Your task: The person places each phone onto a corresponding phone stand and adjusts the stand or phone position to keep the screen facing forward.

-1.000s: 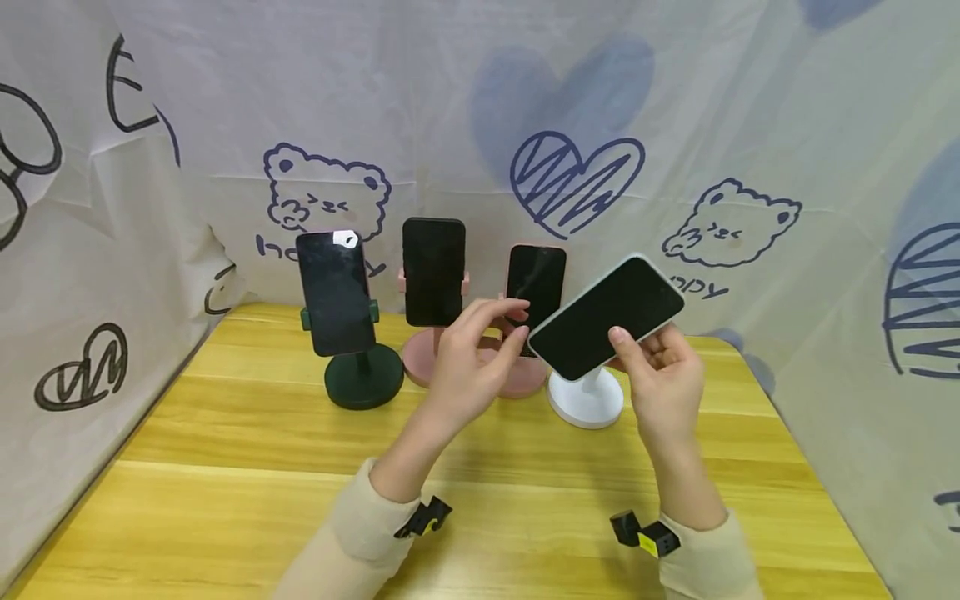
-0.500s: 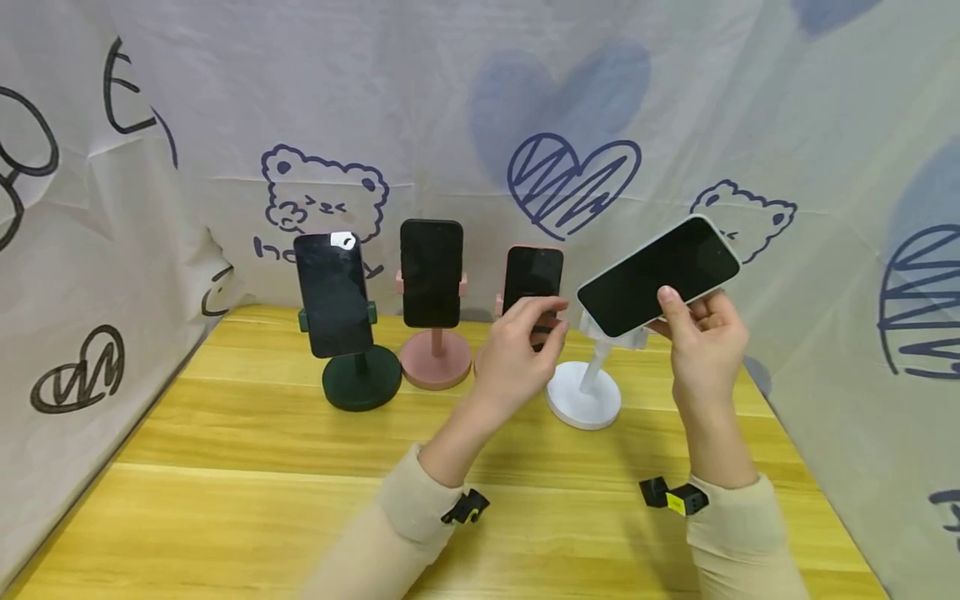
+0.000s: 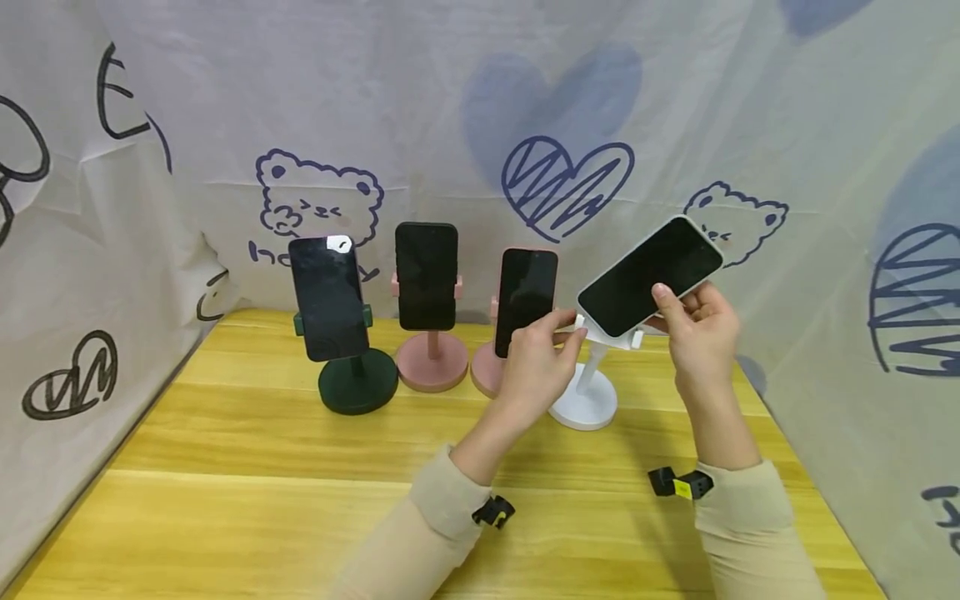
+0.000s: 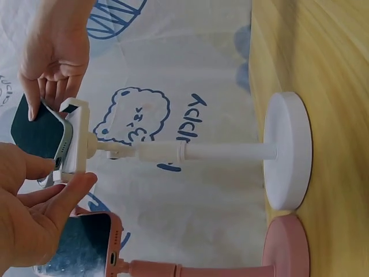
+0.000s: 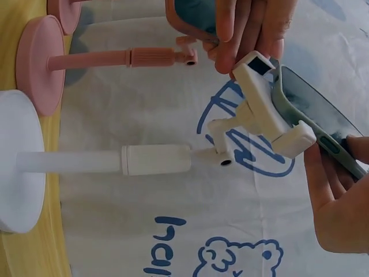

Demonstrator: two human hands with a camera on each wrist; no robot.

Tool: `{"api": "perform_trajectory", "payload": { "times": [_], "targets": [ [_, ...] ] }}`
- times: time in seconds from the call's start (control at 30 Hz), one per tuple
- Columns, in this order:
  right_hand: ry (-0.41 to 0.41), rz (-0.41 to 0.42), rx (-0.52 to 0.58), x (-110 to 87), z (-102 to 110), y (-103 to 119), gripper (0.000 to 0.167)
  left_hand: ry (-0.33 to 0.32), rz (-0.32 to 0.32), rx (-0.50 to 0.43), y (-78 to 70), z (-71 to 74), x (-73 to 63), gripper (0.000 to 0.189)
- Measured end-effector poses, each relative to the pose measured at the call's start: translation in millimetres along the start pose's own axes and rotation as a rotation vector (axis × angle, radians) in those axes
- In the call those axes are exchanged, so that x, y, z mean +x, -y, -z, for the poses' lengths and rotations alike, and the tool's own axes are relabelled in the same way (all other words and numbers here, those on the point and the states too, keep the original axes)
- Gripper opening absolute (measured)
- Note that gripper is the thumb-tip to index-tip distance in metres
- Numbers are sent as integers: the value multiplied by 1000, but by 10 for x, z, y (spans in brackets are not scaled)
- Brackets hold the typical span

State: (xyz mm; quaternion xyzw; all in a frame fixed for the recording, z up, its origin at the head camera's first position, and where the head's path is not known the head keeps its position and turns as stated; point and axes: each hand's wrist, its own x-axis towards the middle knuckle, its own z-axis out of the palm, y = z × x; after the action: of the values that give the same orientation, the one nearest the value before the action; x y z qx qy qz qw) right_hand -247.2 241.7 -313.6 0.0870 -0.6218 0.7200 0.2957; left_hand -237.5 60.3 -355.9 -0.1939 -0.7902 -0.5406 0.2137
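In the head view my right hand [image 3: 703,340] grips a black-screened phone [image 3: 651,277] in a pale case, thumb on the screen and fingers behind. The phone slants, its lower end just at the holder of a white phone stand [image 3: 583,408]. My left hand [image 3: 534,360] pinches one end of that holder. The right wrist view shows the holder's clamp [image 5: 270,109] tilted, with the phone's lower edge [image 5: 279,95] close against it and not square between its arms. Whether phone and holder touch is unclear. The left wrist view shows the left thumb and fingers around the clamp's end.
Left of the white stand, two pink phone stands [image 3: 432,362] each bear an upright phone [image 3: 427,277]. A dark green stand [image 3: 358,383] with another phone [image 3: 328,298] is farther left. All stand on a wooden table [image 3: 247,500] before a printed cloth backdrop [image 3: 435,100].
My right hand has carried the phone up and to the right, over the white stand. My left hand has moved right from beside the pink stand and taken hold of the white holder's end.
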Motion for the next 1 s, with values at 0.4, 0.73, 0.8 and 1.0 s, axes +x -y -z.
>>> {"api": "perform_trajectory", "payload": {
  "times": [0.4, 0.73, 0.8, 1.0],
  "targets": [
    [133, -135, 83, -9, -20, -48, 26, -59, -31, 18, 35, -27, 45, 17],
    [194, -66, -91, 36, 47, -162, 31, -30, -39, 39, 64, -29, 59, 14],
    [222, -39, -101, 58, 74, -192, 32, -25, -45, 37, 77, -26, 65, 13],
    [337, 18, -92, 132, 136, -239, 39, -6, -70, 58, 74, 2, 77, 11]
  ]
}}
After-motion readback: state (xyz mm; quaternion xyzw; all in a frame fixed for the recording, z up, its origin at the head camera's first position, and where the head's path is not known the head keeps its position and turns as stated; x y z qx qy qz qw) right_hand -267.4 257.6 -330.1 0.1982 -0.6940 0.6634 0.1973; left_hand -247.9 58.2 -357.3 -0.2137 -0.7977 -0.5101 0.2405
